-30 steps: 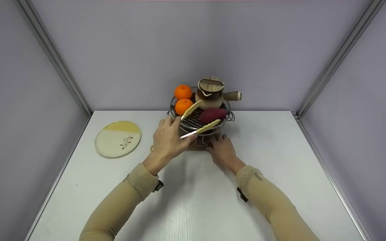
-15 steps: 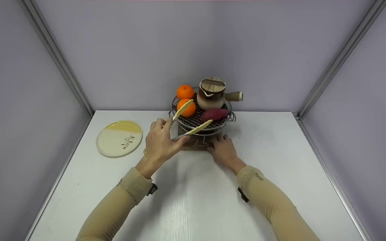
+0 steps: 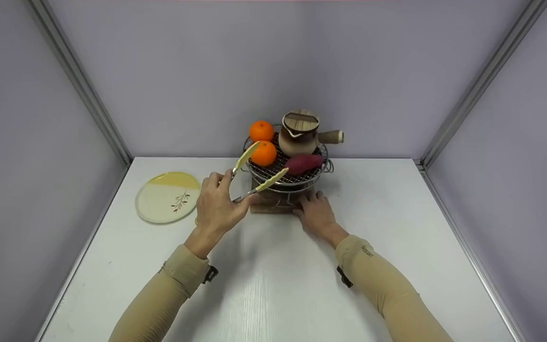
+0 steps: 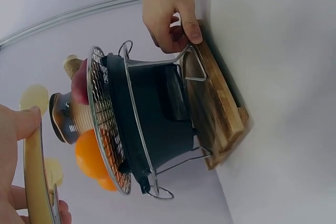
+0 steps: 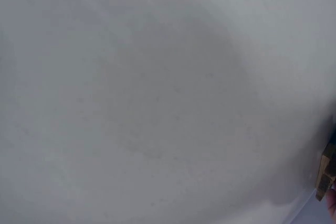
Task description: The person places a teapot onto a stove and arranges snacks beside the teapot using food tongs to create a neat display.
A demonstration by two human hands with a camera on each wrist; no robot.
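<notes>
While the left hand grips a pair of yellow-tipped tongs by the handle end, their two arms stand spread apart and clasp nothing, the tips hanging just off the near-left edge of the wire grill. On that grill, the near orange sits closest to the tong tips, a second orange behind it, a purple sweet potato to its right and a lidded clay pot at the back. Below the grill, the right hand rests its curled fingers against the wooden base board, seemingly steadying it. I'd judge the orange round, firm and apt to roll or slip, so the tips should close across its widest part. Well left of the grill lies a cream plate on the table
</notes>
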